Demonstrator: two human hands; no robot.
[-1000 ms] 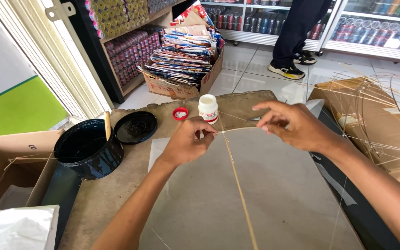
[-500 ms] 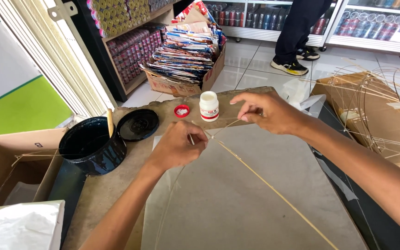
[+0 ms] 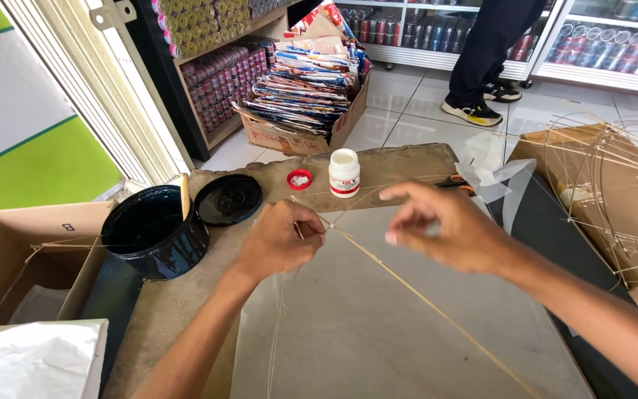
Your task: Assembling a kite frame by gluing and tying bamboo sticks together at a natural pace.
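My left hand pinches the joint where thin bamboo sticks cross, over a sheet of translucent paper on the brown work board. One stick runs from the joint down to the lower right. My right hand hovers just right of the joint, blurred, fingers loosely curled; any thread in it is too fine to make out. A small white glue bottle stands open behind the hands, its red cap beside it.
A black tub with a stick in it and its black lid sit at left. Cardboard boxes stand at far left, and one at right holds bamboo frames. Behind are a box of coloured packets and a standing person's legs.
The long stick has swung from pointing straight down to slanting toward the lower right. My right hand has dropped from near the bottle to just right of the joint.
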